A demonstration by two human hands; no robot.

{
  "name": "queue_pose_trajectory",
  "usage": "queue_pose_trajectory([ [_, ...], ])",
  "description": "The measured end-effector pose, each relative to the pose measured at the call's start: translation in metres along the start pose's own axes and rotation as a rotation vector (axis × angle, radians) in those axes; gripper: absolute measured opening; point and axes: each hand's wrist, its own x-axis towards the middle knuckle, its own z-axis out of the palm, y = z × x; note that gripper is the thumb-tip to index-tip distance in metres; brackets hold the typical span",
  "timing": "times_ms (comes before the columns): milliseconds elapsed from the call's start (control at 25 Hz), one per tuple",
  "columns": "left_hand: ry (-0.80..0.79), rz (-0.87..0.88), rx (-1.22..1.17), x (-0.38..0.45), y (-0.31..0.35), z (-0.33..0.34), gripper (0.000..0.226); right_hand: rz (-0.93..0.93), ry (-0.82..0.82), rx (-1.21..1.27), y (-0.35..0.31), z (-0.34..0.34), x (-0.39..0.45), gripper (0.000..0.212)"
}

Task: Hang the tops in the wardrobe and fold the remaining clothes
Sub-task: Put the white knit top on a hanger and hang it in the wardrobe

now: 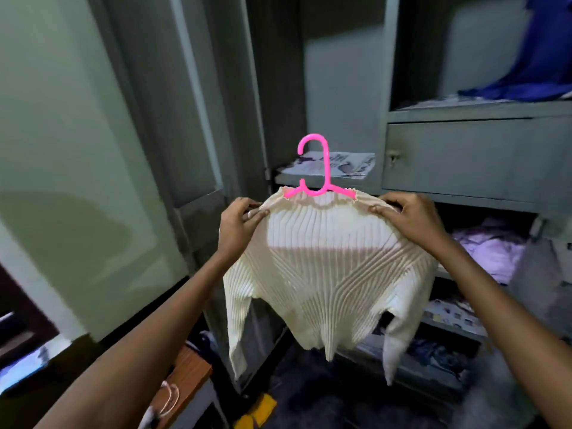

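Cream ribbed knit top (325, 274) sits on bright pink plastic hanger (318, 171), held before open grey metal wardrobe (464, 150). Left hand (238, 227) and right hand (408, 218) pinch its shoulders. Not yet hung; folding apparently remains.

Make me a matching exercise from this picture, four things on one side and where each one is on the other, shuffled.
Things:
1. hanger
2. top
3. blue cloth
4. yellow item

Places:
A. upper right shelf
B. on the floor below
C. hook sticking out above the neckline
D. held at the shoulders by the left hand and right hand

Pairs: 1-C, 2-D, 3-A, 4-B
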Motion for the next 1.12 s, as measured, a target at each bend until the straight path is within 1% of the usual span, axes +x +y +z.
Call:
queue_pose_trajectory([
  [200,-0.122,0.083,-0.254,0.072,-0.004,0.095,0.016,0.119,0.134,-0.208,0.032,-0.033,0.019,0.015],
  [320,-0.169,0.141,-0.358,0.108,0.007,0.149,0.014,0.200,0.216,-0.259,0.046,-0.059,0.032,0.013],
  [440,-0.215,0.228,-0.409,0.139,0.026,0.196,0.013,0.291,0.288,-0.281,0.057,-0.083,0.042,0.008],
  [520,-0.241,0.287,-0.438,0.154,0.038,0.220,0.015,0.317,0.281,-0.240,0.061,-0.097,0.045,0.004],
  [640,-0.323,0.312,-0.488,0.173,0.054,0.249,0.015,0.389,0.210,-0.186,0.057,-0.119,0.038,0.018],
  [720,-0.396,0.328,-0.524,0.188,0.065,0.268,0.018,0.414,0.170,-0.275,0.055,-0.131,0.029,0.026],
  [800,-0.452,0.350,-0.567,0.204,0.078,0.287,0.019,0.411,0.191,-0.356,0.052,-0.137,0.023,0.030],
  [880,-0.484,0.367,-0.639,0.219,0.094,0.303,0.013,0.397,0.296,-0.382,0.045,-0.137,0.022,0.027],
  [960,-0.503,0.377,-0.702,0.230,0.108,0.316,0.008,0.370,0.445,-0.452,0.036,-0.136,0.028,0.022],
  [1040,-0.521,0.375,-0.757,0.241,0.119,0.330,0.007,0.356,0.569,-0.610,0.027,-0.135,0.039,0.020],
  [1120,-0.496,0.400,-0.804,0.252,0.130,0.342,0.009,0.339,0.625,-0.766,0.018,-0.135,0.051,0.021],
])
